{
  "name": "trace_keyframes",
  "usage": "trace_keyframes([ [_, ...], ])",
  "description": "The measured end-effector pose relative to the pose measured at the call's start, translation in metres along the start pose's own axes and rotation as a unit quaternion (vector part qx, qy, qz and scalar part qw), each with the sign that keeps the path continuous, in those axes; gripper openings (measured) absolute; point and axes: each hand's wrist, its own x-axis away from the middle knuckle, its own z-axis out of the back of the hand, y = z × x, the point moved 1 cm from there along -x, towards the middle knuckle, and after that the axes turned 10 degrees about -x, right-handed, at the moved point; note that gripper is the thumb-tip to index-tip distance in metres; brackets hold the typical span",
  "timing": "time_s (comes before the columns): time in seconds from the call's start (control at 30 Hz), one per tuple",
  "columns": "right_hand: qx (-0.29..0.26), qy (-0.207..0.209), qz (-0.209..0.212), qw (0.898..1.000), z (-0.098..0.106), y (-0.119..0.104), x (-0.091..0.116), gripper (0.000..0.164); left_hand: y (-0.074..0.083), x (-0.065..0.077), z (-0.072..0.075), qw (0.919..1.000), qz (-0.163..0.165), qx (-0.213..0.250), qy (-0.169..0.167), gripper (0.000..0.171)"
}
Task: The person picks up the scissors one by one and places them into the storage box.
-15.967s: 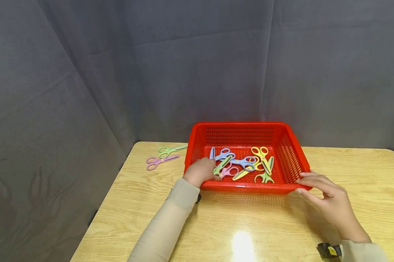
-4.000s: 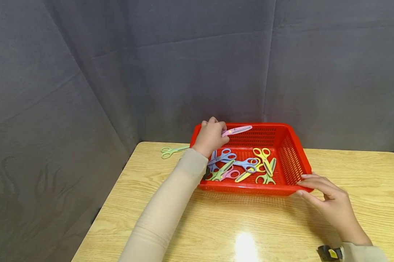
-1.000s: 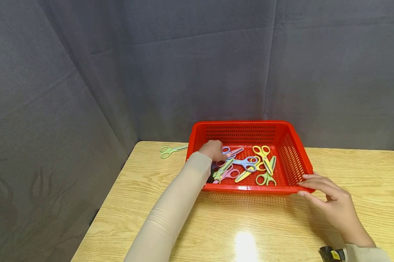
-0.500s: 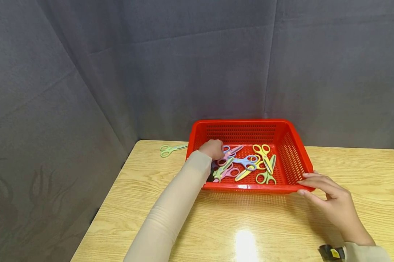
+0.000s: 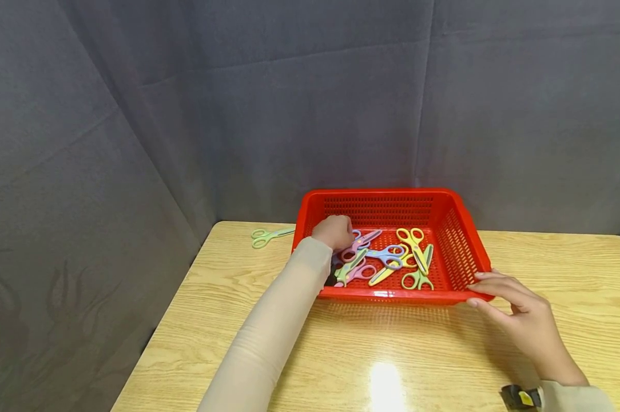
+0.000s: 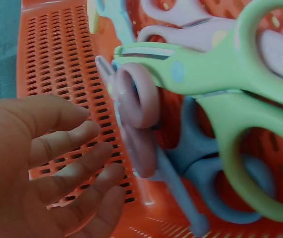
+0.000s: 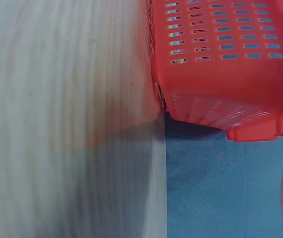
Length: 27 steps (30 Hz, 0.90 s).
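My left hand [image 5: 334, 232] is inside the left part of a red plastic basket [image 5: 387, 294]. In the left wrist view its fingers are spread and loosely bent, with nothing between them, beside the handle loops of pink scissors [image 6: 140, 101]. These pink scissors [image 5: 361, 246] lie on top of blue and green scissors [image 5: 352, 266]. The green scissors [image 6: 208, 74] show large in the left wrist view, with blue scissors [image 6: 220, 183] under them. My right hand [image 5: 528, 320] grips the basket's front right corner, thumb outside and fingers over the rim.
Green scissors [image 5: 271, 236] lie on the wooden table [image 5: 212, 320] left of the basket. Yellow scissors [image 5: 415, 252] and more green scissors [image 5: 420, 272] lie in the basket's right half. A grey cloth [image 5: 310, 114] hangs behind the table.
The pink scissors from the table's left were in my left hand over the basket; now they lie inside, let go. My left hand has lowered into the basket. The right hand stays put.
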Motion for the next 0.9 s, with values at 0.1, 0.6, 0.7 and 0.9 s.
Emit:
trace_keyframes([
  [0.1,0.003,-0.001,0.007,1.0,-0.002,0.0,-0.001,0.046,0.0,0.003,0.005,0.9993,0.004,0.01,0.035,0.014],
  [0.6,0.01,0.004,0.015,1.0,-0.002,0.005,-0.003,0.049,-0.002,0.022,0.03,0.9896,-0.008,0.064,0.128,0.01],
  [0.7,0.009,0.007,0.018,1.0,-0.001,0.005,-0.004,0.048,-0.005,0.025,0.034,0.989,-0.011,0.07,0.13,0.013],
  [0.9,0.004,0.008,0.008,1.0,0.0,0.006,-0.004,0.048,-0.014,0.034,0.045,0.9838,-0.023,0.082,0.157,0.016],
])
